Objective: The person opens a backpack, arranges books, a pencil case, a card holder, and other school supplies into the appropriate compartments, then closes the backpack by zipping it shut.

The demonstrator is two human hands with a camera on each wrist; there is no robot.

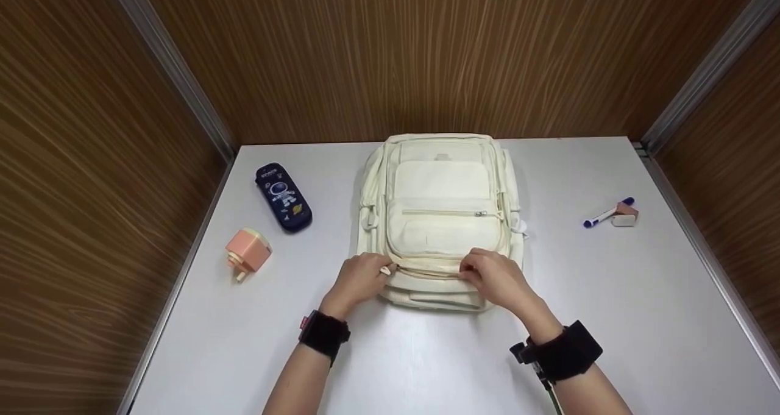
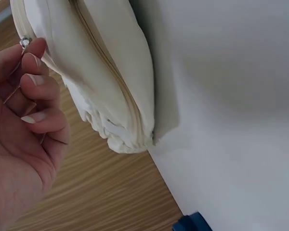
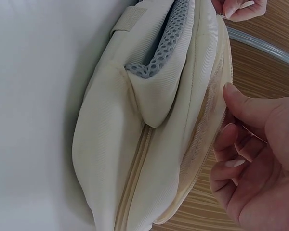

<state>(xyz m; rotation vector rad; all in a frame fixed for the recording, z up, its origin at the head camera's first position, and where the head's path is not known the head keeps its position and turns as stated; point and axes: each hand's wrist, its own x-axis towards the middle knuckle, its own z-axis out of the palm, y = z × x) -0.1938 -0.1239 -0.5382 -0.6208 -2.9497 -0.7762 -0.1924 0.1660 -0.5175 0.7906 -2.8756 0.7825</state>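
Left fingers [image 2: 38, 87] pinch zipper pull [image 1: 385, 271], right fingers [image 3: 250, 107] backpack [image 1: 448, 232] edge. Mesh [image 3: 167, 47] apart from latter: right wrist view only. Pull part-hidden.

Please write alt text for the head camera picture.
A left hand pinches a zipper pull and a right hand grips the edge of a cream backpack on a white table. A navy case and pink cranked gadget sit left; a pen and small block right.

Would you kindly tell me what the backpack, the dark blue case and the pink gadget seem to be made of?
Backpack: matte woven fabric, from its soft folds and fine ribbing. Dark blue case: perhaps moulded plastic or coated foam, from its smooth, rounded form. Pink gadget: probably plastic, from its smooth, crisp-edged faces.
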